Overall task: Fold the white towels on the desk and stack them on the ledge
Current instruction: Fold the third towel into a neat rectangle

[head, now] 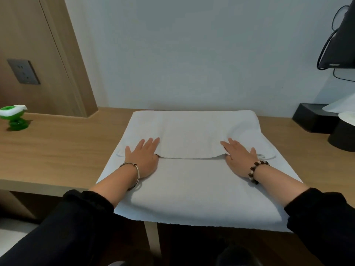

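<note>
A large white towel (192, 189) lies spread on the wooden desk (57, 146), its near edge hanging over the desk's front. Its far part is folded back toward me, and the folded flap (192, 137) ends in an edge across the middle. My left hand (143, 156) lies flat with straight fingers on the left end of that edge. My right hand (239, 158) lies flat the same way on the right end. Some fingertips of both hands slip under the flap's edge.
A green and white object (13, 118) stands at the desk's far left. Black containers (315, 120) with white tissue stand at the far right, below a dark screen (342, 39) with cables. A wall socket (24, 73) sits on the wooden panel at left.
</note>
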